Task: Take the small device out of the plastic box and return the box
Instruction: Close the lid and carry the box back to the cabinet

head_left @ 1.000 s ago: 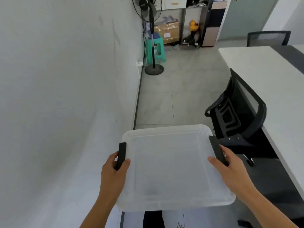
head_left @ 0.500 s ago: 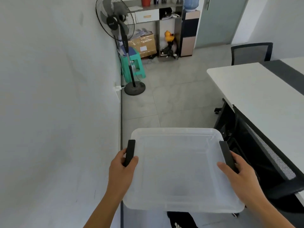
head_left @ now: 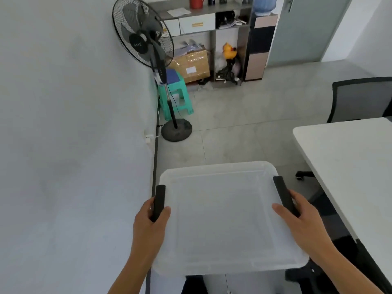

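Note:
A translucent plastic box (head_left: 224, 217) with its lid on and two black side latches is carried level in front of me, above the floor. My left hand (head_left: 150, 223) grips the left latch side, thumb on top of the lid. On the opposite side my right hand (head_left: 301, 221) holds the right latch the same way. The frosted lid hides the inside of the box. No small device is in view.
A white wall runs along the left. A standing fan (head_left: 146, 47) and green stool (head_left: 176, 98) are ahead by the wall, shelving (head_left: 212, 28) with a cardboard carton behind them. A white table (head_left: 347, 166) and black chair (head_left: 362, 98) are on the right.
The view has tilted up and shifted along the aisle: the fan and shelves now sit nearer and lower in view, and the near black chair has left the frame. Both hands keep their hold on the box.

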`<state>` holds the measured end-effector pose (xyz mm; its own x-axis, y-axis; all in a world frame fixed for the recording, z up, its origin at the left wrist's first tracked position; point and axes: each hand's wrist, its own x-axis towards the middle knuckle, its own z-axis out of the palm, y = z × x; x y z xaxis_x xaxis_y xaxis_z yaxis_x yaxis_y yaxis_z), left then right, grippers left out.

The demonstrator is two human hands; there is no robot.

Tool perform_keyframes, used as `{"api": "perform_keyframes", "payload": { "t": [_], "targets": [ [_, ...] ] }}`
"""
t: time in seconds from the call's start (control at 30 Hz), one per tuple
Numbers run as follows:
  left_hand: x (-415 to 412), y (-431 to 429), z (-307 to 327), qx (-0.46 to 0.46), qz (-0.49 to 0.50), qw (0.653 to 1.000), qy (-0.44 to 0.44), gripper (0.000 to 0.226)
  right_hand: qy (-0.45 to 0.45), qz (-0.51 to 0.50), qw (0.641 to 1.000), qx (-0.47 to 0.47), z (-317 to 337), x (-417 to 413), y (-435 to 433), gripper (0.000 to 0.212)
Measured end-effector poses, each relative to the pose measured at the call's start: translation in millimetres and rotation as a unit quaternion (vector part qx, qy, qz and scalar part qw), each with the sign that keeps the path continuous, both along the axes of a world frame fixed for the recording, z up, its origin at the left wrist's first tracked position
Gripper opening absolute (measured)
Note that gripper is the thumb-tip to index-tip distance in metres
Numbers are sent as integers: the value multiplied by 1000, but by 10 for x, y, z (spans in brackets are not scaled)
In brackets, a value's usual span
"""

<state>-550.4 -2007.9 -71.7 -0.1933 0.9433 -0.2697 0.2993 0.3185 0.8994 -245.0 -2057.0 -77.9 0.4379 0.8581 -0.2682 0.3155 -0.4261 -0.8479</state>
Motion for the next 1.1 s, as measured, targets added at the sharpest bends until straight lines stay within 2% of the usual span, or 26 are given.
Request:
{"api": "perform_keyframes", "payload": {
  "t": [0.23, 0.43, 0.57, 0.73, 1.1],
  "targets": [
    [245, 1955, -209, -1, -22, 1000, -7, 34, 3, -29, 1000, -7, -209, 189, 1768, 50],
    [536, 3662, 74, 14, -79, 997, 5, 31, 15, -83, 996, 5, 22, 390, 3122, 51],
    [924, 4657, 171, 9, -114, 993, 9, 26, 20, -130, 991, 4, 38, 681, 3891, 51],
    [1570, 5849, 7, -6, -135, 991, 18, 27, 25, -161, 987, 0, -100, 1254, 4977, 51],
    [2757, 8324, 89, 2, -69, 998, -6, 30, 2, -97, 995, 1, 172, 2581, 7766, 45]
  ]
}}
